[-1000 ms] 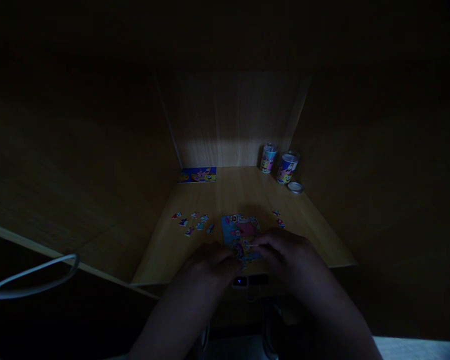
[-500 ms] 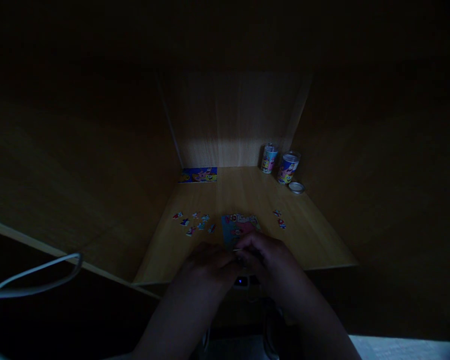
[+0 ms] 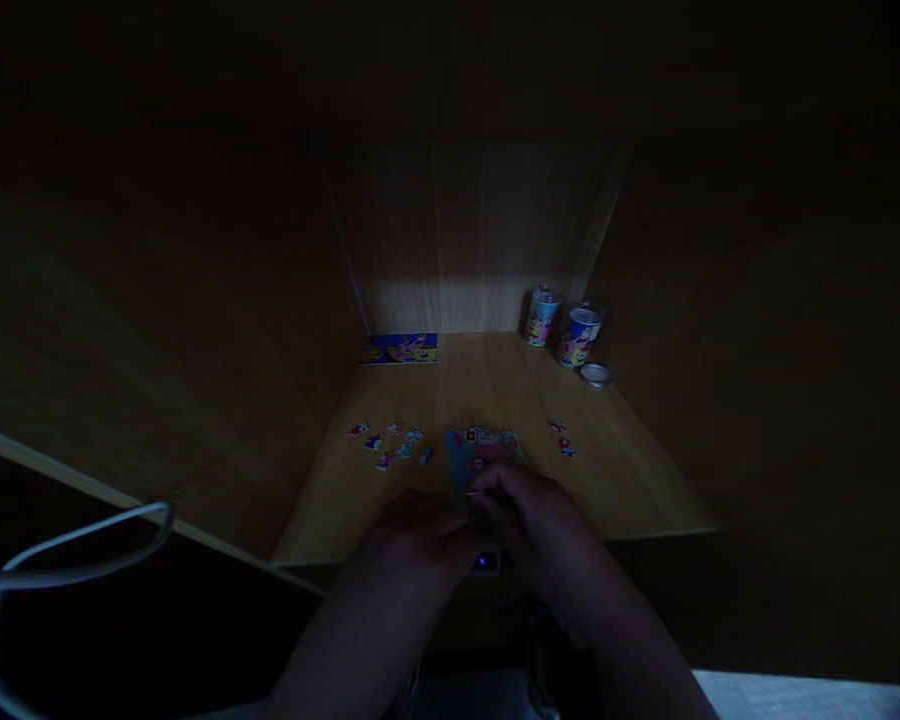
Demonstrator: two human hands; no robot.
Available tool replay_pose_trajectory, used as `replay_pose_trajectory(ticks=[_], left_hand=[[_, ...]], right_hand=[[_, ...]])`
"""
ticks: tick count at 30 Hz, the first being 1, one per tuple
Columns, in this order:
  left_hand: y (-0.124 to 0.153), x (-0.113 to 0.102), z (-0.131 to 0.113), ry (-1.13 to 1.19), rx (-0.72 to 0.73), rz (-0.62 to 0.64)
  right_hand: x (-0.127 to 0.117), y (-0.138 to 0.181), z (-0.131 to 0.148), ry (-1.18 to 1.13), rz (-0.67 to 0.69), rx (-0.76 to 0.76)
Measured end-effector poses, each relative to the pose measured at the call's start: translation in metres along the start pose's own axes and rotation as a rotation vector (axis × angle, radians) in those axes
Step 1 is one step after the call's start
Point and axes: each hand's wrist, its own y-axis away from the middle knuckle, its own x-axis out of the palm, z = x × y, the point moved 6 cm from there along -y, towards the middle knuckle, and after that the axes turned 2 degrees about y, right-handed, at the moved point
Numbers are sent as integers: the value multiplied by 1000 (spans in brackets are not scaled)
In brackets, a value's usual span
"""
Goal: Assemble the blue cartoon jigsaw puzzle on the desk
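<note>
A partly assembled jigsaw puzzle with a colourful cartoon picture lies near the front edge of the wooden surface. Over its lower part, my right hand is closed, thumb and forefinger pinching a thin pale-edged puzzle piece. Close beside it, my left hand is curled at the puzzle's lower left, its fingertips lost in shadow against the right hand; what it grips is hidden. Loose puzzle pieces lie scattered to the left, and a few more pieces lie to the right.
Two cartoon-printed cans stand at the back right, a round lid before them. A blue picture strip lies at the back left. Wooden panels enclose both sides. A white cable loops at lower left. Lighting is dim.
The view has shifted slightly, so everything sits a little further right. Both hands stay together over the puzzle's lower part, with the thin piece still in the right fingertips.
</note>
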Motion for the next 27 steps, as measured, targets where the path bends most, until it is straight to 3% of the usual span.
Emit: replay_pose_trajectory(ticks=[6,10,13,17,19,22,27], left_hand=[[0,0,6,17,-73,70],[2,-1,8,-48,-81,87],[4,-2,8,-49,-74,60],[7,0,12,-61,-80,-8],[8,3,13,-67,-63,-20],[9,3,16,-58,-39,-73],[14,-12,25,-80,-29,-162]], right_hand=[[-1,-1,-1,-19,-34,-14],[-13,1,-2,-96,-162,-17],[-41,6,-9,-5,-324,30],[-95,21,-29,410,-559,123],[-114,27,-46,582,-600,211],[-123,30,-64,742,-534,248],[-116,23,-75,847,-389,251]])
